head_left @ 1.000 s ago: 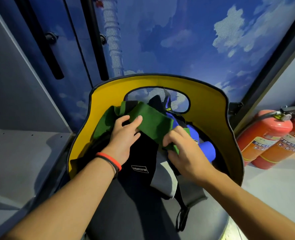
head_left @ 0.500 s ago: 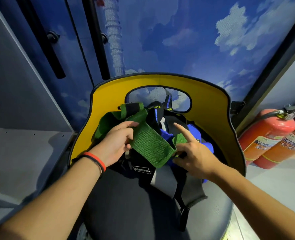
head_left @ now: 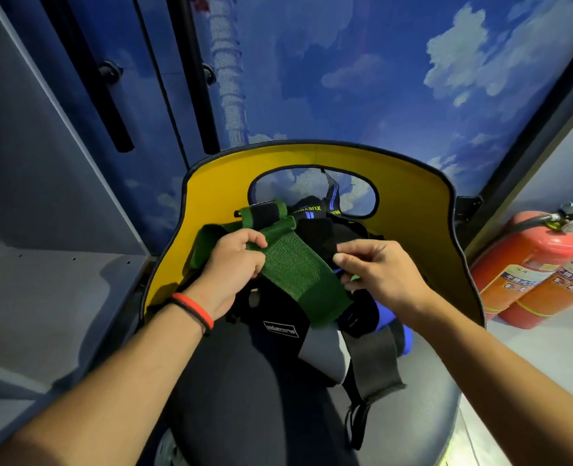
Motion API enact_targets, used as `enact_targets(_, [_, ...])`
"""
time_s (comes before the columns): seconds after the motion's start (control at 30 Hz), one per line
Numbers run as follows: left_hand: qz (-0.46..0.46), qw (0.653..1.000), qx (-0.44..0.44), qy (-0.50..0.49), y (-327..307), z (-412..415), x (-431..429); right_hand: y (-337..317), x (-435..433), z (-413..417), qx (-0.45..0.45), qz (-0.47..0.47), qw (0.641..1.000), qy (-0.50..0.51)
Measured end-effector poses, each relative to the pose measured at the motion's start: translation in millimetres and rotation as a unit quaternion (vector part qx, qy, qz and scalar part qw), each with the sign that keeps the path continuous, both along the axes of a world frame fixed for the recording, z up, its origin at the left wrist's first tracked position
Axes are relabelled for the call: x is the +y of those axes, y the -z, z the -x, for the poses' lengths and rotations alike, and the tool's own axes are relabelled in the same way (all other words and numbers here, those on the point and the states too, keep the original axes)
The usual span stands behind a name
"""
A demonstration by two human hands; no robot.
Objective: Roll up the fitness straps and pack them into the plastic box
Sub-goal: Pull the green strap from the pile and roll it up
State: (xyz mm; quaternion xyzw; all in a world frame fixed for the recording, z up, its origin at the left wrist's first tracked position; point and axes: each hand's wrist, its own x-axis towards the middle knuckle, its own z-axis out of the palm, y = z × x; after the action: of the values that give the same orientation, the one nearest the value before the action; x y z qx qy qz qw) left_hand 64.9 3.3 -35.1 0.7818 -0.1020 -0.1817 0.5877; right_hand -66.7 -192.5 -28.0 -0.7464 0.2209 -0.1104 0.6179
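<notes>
Since the earlier frame, the green strap (head_left: 295,277) has come up off the pile (head_left: 362,317) on the chair seat (head_left: 245,415). The left hand (head_left: 234,264) grips its upper end and the right hand (head_left: 379,274) pinches its side edge. Keep it taut and roll tightly from one end. The plastic box is not in view.

Yellow chair back (head_left: 218,183) wraps behind and both sides, so I only get in over the seat (head_left: 238,398) front. Fire extinguishers (head_left: 527,264) crowd my right.
</notes>
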Motion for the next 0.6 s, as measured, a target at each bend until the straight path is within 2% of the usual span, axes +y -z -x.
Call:
enact_targets(0.07, [0.002,0.999,0.011,-0.04,-4,-6,6,-4,-10,0,-0.018,-0.035,0.998,0.052])
enact_targets(0.13, [0.023,0.996,0.024,-0.082,-5,-15,19,-5,-31,4,-0.053,-0.031,0.988,0.142])
enact_targets(0.17, [0.03,0.995,0.023,-0.094,-5,-18,25,-6,-42,9,-0.065,-0.009,0.98,0.187])
enact_targets(0.23, [0.039,0.994,0.016,-0.102,-5,-21,33,-6,-58,18,-0.048,0.11,0.964,0.236])
enact_targets(0.3, [0.067,0.992,0.027,-0.099,-5,-19,33,0,-61,20,-0.009,0.184,0.961,0.205])
enact_targets(0.4, [0.066,0.995,0.031,-0.068,-6,-10,25,11,-54,14,0.038,0.139,0.979,0.147])
enact_targets(0.43, [0.067,0.996,0.033,-0.053,-7,-6,22,11,-50,13,0.038,0.144,0.976,0.157])
enact_targets(0.5, [0.094,0.994,0.059,-0.022,-8,1,17,9,-43,13,0.022,0.227,0.958,0.172])
enact_targets(0.57, [0.108,0.991,0.074,0.019,-9,7,13,5,-29,15,-0.003,0.303,0.946,0.114])
enact_targets(0.6, [0.095,0.993,0.064,0.041,-8,10,12,4,-21,16,-0.007,0.3,0.952,0.062])
